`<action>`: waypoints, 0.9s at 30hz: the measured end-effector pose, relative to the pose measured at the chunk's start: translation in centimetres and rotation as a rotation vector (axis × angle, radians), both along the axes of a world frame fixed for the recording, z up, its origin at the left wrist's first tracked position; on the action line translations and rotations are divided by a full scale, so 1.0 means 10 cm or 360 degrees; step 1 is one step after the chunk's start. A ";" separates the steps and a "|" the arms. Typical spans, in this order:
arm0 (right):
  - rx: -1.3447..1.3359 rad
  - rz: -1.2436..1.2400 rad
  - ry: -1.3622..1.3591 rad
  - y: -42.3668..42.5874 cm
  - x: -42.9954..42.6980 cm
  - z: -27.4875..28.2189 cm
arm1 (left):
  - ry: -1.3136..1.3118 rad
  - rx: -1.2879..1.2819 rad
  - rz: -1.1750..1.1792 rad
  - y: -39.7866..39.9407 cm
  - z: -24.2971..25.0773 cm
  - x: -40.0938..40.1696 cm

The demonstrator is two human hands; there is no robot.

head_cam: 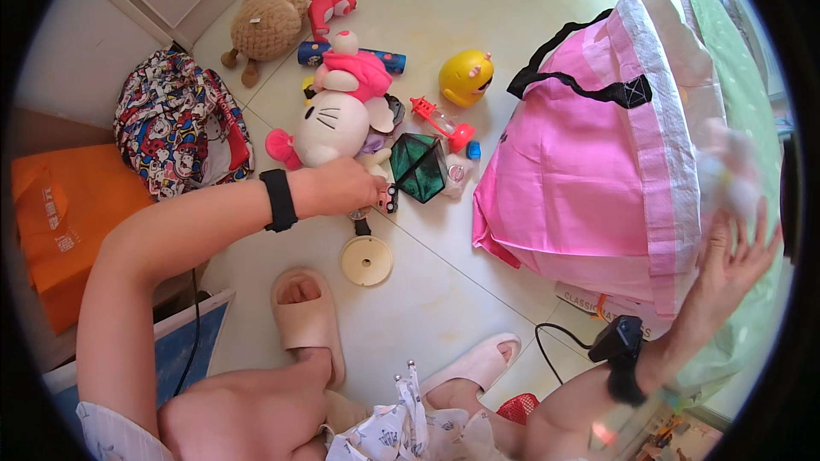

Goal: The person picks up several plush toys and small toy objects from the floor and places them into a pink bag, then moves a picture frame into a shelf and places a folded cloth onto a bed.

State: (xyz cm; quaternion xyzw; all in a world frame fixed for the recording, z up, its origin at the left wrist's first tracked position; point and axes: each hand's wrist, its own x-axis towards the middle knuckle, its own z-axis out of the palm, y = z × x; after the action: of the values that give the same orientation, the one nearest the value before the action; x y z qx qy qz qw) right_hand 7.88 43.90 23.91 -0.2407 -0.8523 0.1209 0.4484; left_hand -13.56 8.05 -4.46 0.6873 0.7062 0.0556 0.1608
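Note:
My left hand (343, 187) has its fingertips on a small pink and black toy car (387, 198) on the tiled floor. Beside it are a dark green faceted object (419, 168) and a white plush toy (333, 128) in pink clothing. At the right, my right hand (737, 253) is at the mouth of a large pink woven bag (570, 166), fingers spread. Just beyond those fingers is a motion-blurred white and pink soft toy (730, 169); whether they touch it is unclear. A red sand timer (445, 125) lies between the bag and the green object.
Farther off are a yellow toy (466, 79), a brown plush bird (269, 19), a red toy figure (330, 9) and a blue tube (384, 61). A patterned backpack (179, 125) and an orange bag (83, 205) stand left. A round cream disc (366, 261) lies near my feet.

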 end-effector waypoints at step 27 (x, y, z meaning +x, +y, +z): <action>-0.0553 0.1172 -0.0912 -0.54 -0.62 0.44 | -0.1990 0.0456 0.0329 1.35 2.68 -0.54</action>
State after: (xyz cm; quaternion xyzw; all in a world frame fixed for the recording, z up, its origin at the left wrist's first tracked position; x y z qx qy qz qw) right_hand 1.72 38.45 28.30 -0.0184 -0.9370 0.3404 0.0770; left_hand -18.93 21.54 22.29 0.4683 0.5274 0.5541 0.4422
